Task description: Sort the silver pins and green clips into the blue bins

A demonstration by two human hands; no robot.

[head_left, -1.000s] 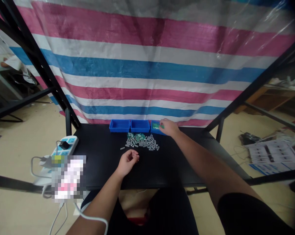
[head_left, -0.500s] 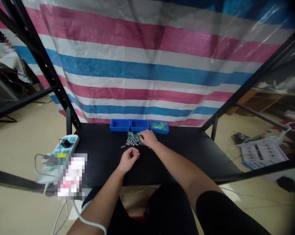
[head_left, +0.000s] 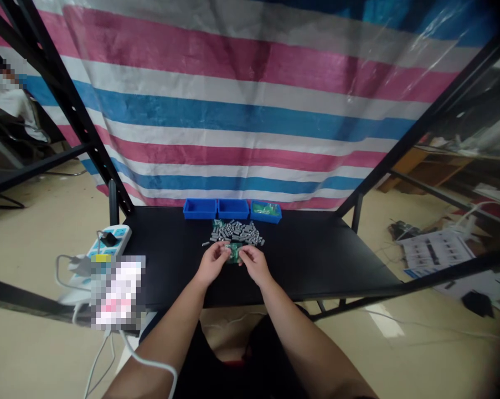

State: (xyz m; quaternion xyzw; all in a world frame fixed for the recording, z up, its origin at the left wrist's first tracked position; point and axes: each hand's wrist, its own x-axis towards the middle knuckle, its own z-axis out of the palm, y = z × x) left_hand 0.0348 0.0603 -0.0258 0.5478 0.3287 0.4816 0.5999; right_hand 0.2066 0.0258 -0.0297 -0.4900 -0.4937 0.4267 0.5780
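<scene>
Between my two hands is a small green shiny packet [head_left: 233, 252], held over the front of a pile on the black table. My left hand [head_left: 212, 262] pinches its left edge with thumb and fingers. At its right edge, the fingers of my right hand [head_left: 253, 262] close on it the same way. Just beyond lies a heap of small grey metal cylinders [head_left: 239, 231], too small to name exactly. More green pieces [head_left: 217, 224] lie at the heap's left back edge. One loose cylinder [head_left: 205, 244] lies apart on the left.
Three blue bins stand along the back: the left bin [head_left: 200, 215], the middle bin [head_left: 233, 215] and the right bin [head_left: 266, 217], which holds green packets. A power strip [head_left: 123, 235] with cables and a blurred phone-like object [head_left: 119, 293] are at left. A striped sheet [head_left: 233, 127] hangs behind.
My right hand has come back from the heap toward me and met my left hand, with the green packet now between them. More of the heap shows. The camera view has shifted slightly.
</scene>
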